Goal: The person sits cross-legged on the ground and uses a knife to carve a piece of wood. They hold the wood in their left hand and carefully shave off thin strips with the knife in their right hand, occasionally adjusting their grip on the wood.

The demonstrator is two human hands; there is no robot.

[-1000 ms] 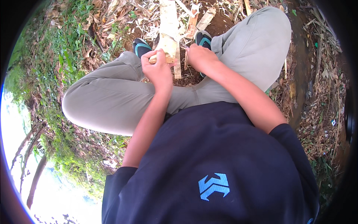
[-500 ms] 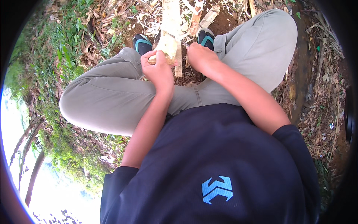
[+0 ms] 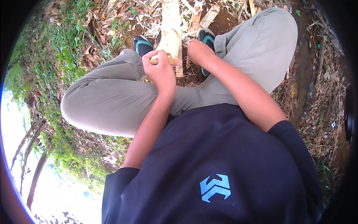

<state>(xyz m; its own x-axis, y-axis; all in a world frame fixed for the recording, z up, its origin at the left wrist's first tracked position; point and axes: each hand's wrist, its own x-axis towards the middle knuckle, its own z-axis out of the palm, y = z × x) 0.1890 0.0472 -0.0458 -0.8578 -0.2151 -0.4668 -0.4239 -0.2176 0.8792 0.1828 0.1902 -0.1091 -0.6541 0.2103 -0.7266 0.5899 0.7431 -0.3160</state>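
Observation:
My left hand (image 3: 161,71) is closed round the near end of a pale, carved piece of wood (image 3: 169,42), thumb on top. The wood lies over or in line with a long light board (image 3: 170,15) stretching away between my feet; I cannot tell where one ends. To the right of the wood, my right hand (image 3: 201,54) is closed on a knife (image 3: 188,40), its handle hidden in the fist and only a little metal showing. Pale shavings (image 3: 189,33) curl beside the blade.
My bent legs in grey trousers (image 3: 257,44) frame the work on both sides. Dark and teal shoes (image 3: 143,45) flank the board. Split wood pieces (image 3: 209,16) and chips litter the brown soil ahead. Green plants (image 3: 69,56) grow at left, with dry leaves at right.
My right hand and the knife have shifted slightly, and the blade no longer shows across the wood. Pale shavings now show by the right hand. My left hand keeps its hold.

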